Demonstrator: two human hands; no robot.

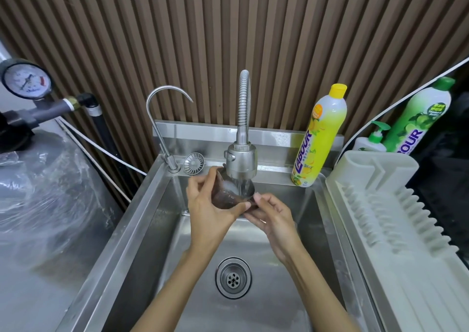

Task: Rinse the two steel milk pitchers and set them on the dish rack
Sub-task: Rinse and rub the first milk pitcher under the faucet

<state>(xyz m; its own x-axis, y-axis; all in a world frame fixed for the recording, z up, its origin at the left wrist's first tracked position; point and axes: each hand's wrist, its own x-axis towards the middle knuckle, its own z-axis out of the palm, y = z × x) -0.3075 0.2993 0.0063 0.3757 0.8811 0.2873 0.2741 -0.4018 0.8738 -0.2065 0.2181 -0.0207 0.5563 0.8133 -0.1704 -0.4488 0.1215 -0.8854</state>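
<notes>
Rinsing of one steel pitcher under running water, seen from above the sink.

Nearest, drain strainer [233, 277] in the floor of the sink [142, 230]. Above it, left hand [210, 205] wrapped around the body of the pitcher [229, 196], grip clamped on its side; right hand [272, 216] pinching the lower edge, grip closed on the same pitcher. Pitcher tilted, mouth up toward the spray head [241, 161], stream entering and foaming inside. To the right, dish rack [380, 205] beside the sink, carrying nothing visible. Farther back, gooseneck tap [162, 118] and yellow detergent bottle [318, 136] on the rear ledge. Second pitcher not in view. Step in hand, judged: rinse of the first pitcher. Next move calls for tipping out the water, then a lift rightward onto the rack.
</notes>
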